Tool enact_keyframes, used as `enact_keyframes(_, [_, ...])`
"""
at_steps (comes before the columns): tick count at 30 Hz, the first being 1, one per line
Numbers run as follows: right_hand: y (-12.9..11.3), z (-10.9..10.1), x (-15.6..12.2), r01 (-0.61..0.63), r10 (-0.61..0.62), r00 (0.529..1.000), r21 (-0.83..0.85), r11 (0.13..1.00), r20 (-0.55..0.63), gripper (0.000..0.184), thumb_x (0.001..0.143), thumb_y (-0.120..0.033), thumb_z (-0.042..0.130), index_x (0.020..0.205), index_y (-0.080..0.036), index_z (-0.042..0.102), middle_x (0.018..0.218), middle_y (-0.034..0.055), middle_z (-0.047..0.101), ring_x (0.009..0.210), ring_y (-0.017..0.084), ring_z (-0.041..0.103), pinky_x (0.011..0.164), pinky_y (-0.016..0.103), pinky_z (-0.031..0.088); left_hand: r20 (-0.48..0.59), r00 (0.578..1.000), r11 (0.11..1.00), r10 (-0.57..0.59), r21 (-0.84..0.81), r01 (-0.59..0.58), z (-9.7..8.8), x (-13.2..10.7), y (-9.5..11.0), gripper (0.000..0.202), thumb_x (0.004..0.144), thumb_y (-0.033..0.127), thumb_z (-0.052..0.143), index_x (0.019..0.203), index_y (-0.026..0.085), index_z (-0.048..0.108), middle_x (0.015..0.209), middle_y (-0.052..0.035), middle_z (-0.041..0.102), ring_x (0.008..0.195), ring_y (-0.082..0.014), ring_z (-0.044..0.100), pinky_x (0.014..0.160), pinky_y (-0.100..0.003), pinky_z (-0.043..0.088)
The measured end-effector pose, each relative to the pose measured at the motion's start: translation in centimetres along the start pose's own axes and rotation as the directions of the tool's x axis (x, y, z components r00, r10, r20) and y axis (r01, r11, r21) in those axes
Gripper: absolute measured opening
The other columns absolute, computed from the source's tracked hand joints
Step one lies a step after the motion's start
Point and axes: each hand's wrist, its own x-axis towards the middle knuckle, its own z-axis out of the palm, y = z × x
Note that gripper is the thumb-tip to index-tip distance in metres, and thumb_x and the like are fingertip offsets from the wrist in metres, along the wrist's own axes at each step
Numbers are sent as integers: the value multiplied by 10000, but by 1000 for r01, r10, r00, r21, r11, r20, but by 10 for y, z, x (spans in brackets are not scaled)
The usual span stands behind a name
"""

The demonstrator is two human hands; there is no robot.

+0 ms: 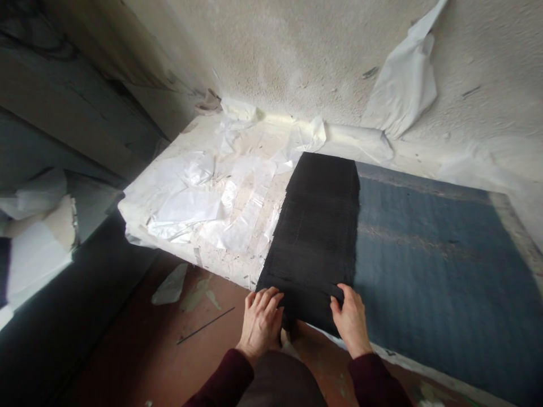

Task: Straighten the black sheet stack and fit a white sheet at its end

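A stack of black fibrous sheets (316, 237) lies lengthwise on a work table, its near end at the table's front edge. My left hand (261, 322) rests on the stack's near left corner, fingers curled over the edge and gripping it. My right hand (351, 319) is at the near right corner, fingers pinching the top sheet's edge. To the right of the stack lies a wide blue-grey mat (445, 265).
The table's left part is covered with crumpled white plastic film (203, 198). A rough pale wall (318, 56) stands behind, with torn white paper (405, 85) hanging on it. Below is a reddish floor (148, 350) with scraps and a thin dark rod (206, 326). Dark panels stand at the left.
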Motion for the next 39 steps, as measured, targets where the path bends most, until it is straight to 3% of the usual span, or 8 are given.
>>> enact_keyframes(2, [-1,0,0,1,0,1000,-4,1000,2,310,858,-259,491,1140,-134,524,1012,130,621,923,288,567,844,428,480,-69,980,982,-189,16,191,6,1,-5,330,890,281,574,1214,270,515,1238,-30,578,1127,-216,519,980,-419,316])
enact_keyframes(4, [0,0,0,8,-8,1000,-12,1000,-1,307,862,-262,484,1138,-134,523,1010,129,623,921,290,567,840,427,480,-140,919,928,-368,2,372,9,3,-15,369,861,340,619,1198,249,502,1217,-44,569,1125,-232,519,945,-408,358])
enact_keyframes(6, [2,2,0,18,-18,1000,-21,1000,1,306,865,-264,480,1140,-134,520,1006,128,624,920,289,567,838,424,480,-144,883,894,-446,-27,447,10,5,-24,357,842,363,640,1155,243,516,1186,-43,568,1110,-237,527,911,-389,388])
enact_keyframes(16, [4,7,1,56,-57,998,-48,997,-2,329,877,-320,463,1137,-126,524,1003,133,632,892,291,581,815,418,485,-71,856,859,-512,-64,509,9,15,-27,177,793,320,695,931,245,613,978,4,603,962,-207,557,833,-355,354])
enact_keyframes(20, [4,8,1,46,-45,999,-45,998,9,347,882,-335,456,1142,-118,530,1001,136,630,908,291,584,842,420,483,-69,863,866,-500,-54,498,9,17,-27,110,803,317,691,793,231,623,937,14,604,953,-193,540,830,-350,336])
enact_keyframes(25, [3,8,3,24,-23,999,-40,999,26,359,864,-344,467,1141,-125,533,1006,134,631,898,294,585,817,426,491,-79,865,868,-496,-69,492,10,15,-30,206,810,299,695,998,273,614,987,32,615,992,-185,542,864,-353,337])
enact_keyframes(33, [4,11,3,22,-21,1000,-25,999,22,355,868,-343,472,1146,-129,525,1012,141,626,907,295,578,841,434,488,-134,892,902,-432,-42,430,11,15,-36,108,831,291,673,921,268,618,966,25,613,978,-200,535,847,-359,337])
enact_keyframes(39, [8,13,2,20,-19,999,-22,1000,32,345,870,-339,480,1145,-136,524,1017,137,622,933,293,575,868,436,482,-163,900,914,-404,-49,402,13,16,-40,283,817,268,686,1078,264,577,1046,3,609,1014,-200,541,910,-378,340])
